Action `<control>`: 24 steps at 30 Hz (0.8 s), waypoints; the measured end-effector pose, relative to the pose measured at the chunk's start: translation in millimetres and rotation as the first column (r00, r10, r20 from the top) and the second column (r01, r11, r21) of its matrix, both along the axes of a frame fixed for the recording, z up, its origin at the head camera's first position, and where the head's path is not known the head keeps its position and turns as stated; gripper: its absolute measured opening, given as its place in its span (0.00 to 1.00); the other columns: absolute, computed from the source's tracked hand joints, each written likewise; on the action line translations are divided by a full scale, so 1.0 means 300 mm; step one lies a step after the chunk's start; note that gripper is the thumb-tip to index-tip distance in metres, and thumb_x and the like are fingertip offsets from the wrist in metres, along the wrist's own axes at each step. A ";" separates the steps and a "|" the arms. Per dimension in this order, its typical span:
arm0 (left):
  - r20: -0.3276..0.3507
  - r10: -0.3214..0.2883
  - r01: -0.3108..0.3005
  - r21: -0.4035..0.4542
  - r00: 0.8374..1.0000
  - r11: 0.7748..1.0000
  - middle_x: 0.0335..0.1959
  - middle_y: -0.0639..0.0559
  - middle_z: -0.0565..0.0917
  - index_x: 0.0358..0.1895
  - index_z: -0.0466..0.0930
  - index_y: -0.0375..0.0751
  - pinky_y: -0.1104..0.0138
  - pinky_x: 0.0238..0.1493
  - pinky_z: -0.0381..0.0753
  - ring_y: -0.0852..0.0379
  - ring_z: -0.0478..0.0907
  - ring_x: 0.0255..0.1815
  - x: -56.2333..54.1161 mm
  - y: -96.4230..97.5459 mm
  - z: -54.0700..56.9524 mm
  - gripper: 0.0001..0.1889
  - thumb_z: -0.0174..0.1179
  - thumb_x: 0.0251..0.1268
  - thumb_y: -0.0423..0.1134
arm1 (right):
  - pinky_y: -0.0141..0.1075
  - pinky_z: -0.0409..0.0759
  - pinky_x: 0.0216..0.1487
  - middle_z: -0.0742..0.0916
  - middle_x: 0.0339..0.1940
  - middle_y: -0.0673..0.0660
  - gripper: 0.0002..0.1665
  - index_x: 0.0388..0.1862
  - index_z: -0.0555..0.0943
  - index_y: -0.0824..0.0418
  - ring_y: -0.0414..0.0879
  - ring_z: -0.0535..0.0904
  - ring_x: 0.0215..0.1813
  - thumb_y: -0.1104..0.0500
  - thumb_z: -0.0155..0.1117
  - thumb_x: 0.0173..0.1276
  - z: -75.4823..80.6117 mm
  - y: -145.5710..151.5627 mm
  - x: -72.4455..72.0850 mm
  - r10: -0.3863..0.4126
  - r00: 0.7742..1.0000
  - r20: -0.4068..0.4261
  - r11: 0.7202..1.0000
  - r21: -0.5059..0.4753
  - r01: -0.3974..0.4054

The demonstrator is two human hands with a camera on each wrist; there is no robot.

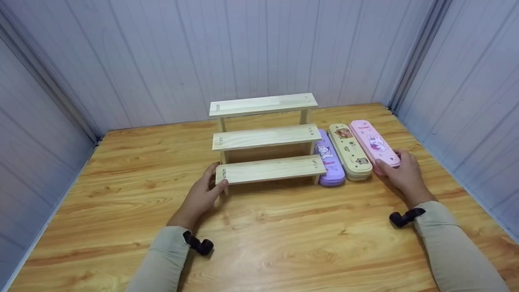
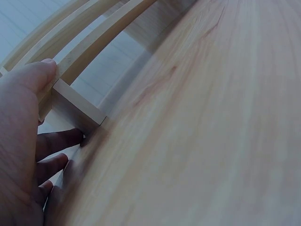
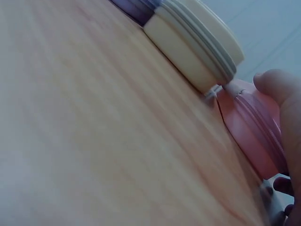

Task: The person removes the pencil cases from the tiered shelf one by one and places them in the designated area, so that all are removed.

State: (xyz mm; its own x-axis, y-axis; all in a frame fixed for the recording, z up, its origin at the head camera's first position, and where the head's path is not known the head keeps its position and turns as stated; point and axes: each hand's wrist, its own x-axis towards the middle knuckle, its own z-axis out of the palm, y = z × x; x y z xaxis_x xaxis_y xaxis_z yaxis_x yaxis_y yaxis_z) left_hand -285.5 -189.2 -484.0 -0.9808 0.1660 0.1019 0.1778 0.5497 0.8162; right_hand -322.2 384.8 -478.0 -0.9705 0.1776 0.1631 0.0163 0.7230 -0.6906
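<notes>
The right hand (image 1: pixel 399 172) grips the near end of the pink cartoon-printed pencil case (image 1: pixel 374 142), rightmost of three beside the three-tier pale wooden shelf (image 1: pixel 265 140); lift it level, clear of the cream pencil case (image 1: pixel 349 151). The left hand (image 1: pixel 201 194) pinches the shelf's bottom-left corner, so keep it steady

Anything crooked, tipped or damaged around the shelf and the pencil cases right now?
Nothing stands out. The wooden shelf stands upright, with the left hand holding its lowest step's left end. The purple case, cream case and pink case lie flat side by side to its right; the right hand grips the pink one's near end.
</notes>
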 end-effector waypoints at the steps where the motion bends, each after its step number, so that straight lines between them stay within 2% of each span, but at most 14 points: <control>1: 0.005 0.003 -0.003 0.001 1.000 1.000 0.74 0.41 0.69 0.81 0.51 0.48 0.50 0.71 0.66 0.39 0.70 0.71 0.000 -0.001 -0.001 0.41 0.57 0.74 0.60 | 0.63 0.59 0.69 0.68 0.68 0.78 0.54 0.73 0.59 0.77 0.70 0.62 0.70 0.35 0.62 0.70 -0.002 -0.005 0.001 0.002 1.000 0.003 1.000 -0.003 -0.002; 7: 0.013 0.004 -0.004 -0.008 1.000 1.000 0.75 0.40 0.68 0.82 0.50 0.48 0.49 0.71 0.65 0.38 0.69 0.71 -0.006 -0.002 -0.006 0.42 0.56 0.74 0.61 | 0.62 0.60 0.69 0.69 0.69 0.77 0.58 0.74 0.58 0.76 0.69 0.64 0.69 0.31 0.60 0.69 -0.007 -0.023 0.007 -0.010 0.999 0.031 1.000 0.003 0.010; 11: 0.017 -0.002 0.003 -0.013 1.000 1.000 0.75 0.38 0.66 0.82 0.49 0.45 0.47 0.72 0.64 0.37 0.68 0.72 -0.009 -0.002 -0.009 0.43 0.55 0.74 0.61 | 0.62 0.60 0.68 0.70 0.68 0.78 0.56 0.73 0.58 0.76 0.70 0.65 0.68 0.32 0.61 0.69 -0.005 -0.026 0.010 -0.014 1.000 0.025 1.000 0.023 0.014; 18: 0.028 0.005 -0.004 -0.020 1.000 1.000 0.75 0.38 0.67 0.82 0.50 0.47 0.48 0.72 0.64 0.38 0.68 0.72 -0.001 -0.007 -0.015 0.41 0.55 0.75 0.60 | 0.62 0.60 0.69 0.69 0.68 0.78 0.58 0.74 0.57 0.76 0.69 0.64 0.69 0.30 0.59 0.69 -0.009 -0.031 0.012 -0.008 0.998 0.057 1.000 0.022 0.007; 22: 0.050 0.008 -0.008 0.004 0.999 1.000 0.76 0.37 0.65 0.82 0.48 0.50 0.46 0.73 0.62 0.37 0.65 0.74 0.006 -0.004 -0.020 0.42 0.55 0.74 0.61 | 0.62 0.59 0.69 0.68 0.70 0.77 0.59 0.76 0.56 0.74 0.69 0.64 0.69 0.28 0.56 0.69 0.000 -0.026 0.009 -0.024 0.996 0.088 1.000 -0.002 0.024; 24: 0.072 0.007 -0.010 0.045 0.997 0.999 0.76 0.37 0.64 0.82 0.45 0.52 0.45 0.74 0.59 0.38 0.62 0.75 0.012 0.000 -0.019 0.42 0.54 0.75 0.61 | 0.63 0.58 0.70 0.67 0.71 0.77 0.60 0.77 0.54 0.73 0.70 0.62 0.70 0.27 0.54 0.69 0.013 -0.022 0.003 -0.048 0.993 0.104 0.999 -0.002 0.048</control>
